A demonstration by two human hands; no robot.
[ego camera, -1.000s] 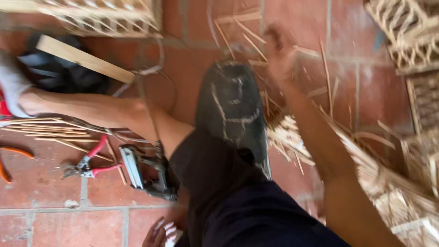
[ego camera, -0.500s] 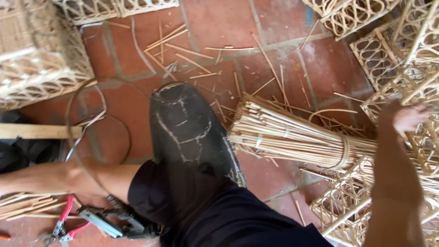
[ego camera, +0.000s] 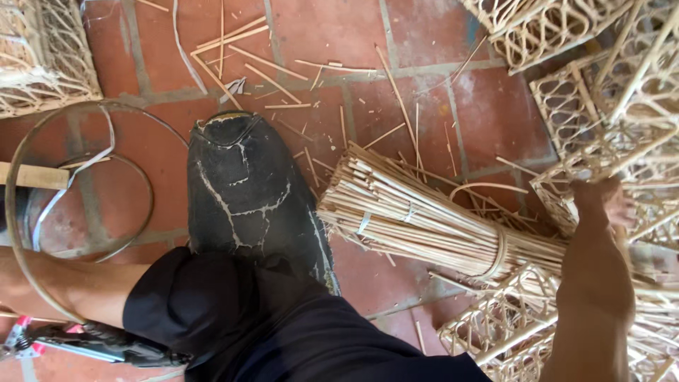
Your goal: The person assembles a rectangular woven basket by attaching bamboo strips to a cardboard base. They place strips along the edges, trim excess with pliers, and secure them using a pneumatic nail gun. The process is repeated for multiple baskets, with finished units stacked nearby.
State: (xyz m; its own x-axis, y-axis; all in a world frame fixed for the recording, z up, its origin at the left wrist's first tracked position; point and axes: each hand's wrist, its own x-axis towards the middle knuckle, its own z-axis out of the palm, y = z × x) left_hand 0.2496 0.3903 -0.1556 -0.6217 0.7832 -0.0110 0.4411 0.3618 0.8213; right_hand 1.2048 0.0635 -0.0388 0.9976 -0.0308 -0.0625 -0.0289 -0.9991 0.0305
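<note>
My right hand (ego camera: 607, 201) reaches out to the right, and its forearm crosses over woven rattan lattice frames (ego camera: 622, 106). The fingers lie against the edge of one frame; whether they grip it is unclear. Just left of the hand lies a tied bundle of thin rattan sticks (ego camera: 424, 219) on the red tile floor. A cracked black pad (ego camera: 244, 191) covers my raised knee in the middle. My left hand is out of sight.
Rattan hoops (ego camera: 85, 212) and a flat wooden stick (ego camera: 32, 175) lie at the left. Red-handled pliers (ego camera: 28, 336) and a dark hand tool (ego camera: 106, 346) sit at the bottom left. A woven basket (ego camera: 42, 56) stands top left, another lattice frame (ego camera: 495, 332) bottom right. Loose splints litter the tiles.
The view swung to the right. My right hand moved from the upper middle out to the lattice frames at the right. The left hand, seen at the bottom edge before, has left the view.
</note>
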